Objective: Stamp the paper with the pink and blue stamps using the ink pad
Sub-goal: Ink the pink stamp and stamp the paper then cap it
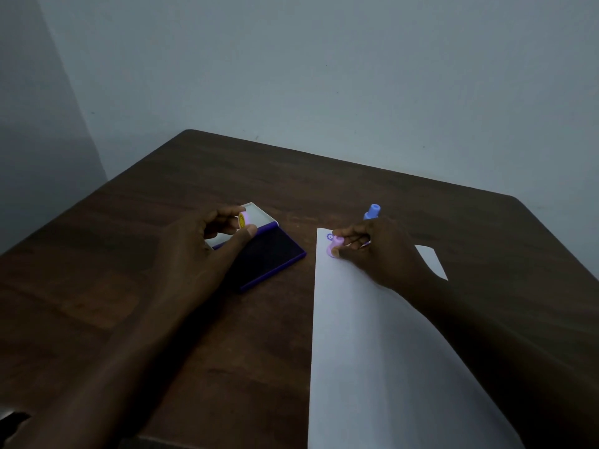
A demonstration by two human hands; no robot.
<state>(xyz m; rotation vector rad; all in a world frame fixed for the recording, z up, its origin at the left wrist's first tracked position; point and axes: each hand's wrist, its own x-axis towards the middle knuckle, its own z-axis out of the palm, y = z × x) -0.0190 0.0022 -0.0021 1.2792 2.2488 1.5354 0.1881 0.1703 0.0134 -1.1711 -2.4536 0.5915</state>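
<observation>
A white sheet of paper (382,351) runs from the bottom edge of the frame up toward the centre right, lying on a dark wooden table (129,286). Near its far left corner the right hand (379,251) pinches a pink stamp (334,247) between fingertips and thumb, its base down on the sheet; a small purple print (329,236) sits just beyond it. Left of centre, the left hand (201,247) pinches a pink cap with a yellow face (242,220) between thumb and forefinger, above the open ink pad (275,254), whose white lid lies flat behind it. A blue stamp (372,212) stands behind the right hand.
</observation>
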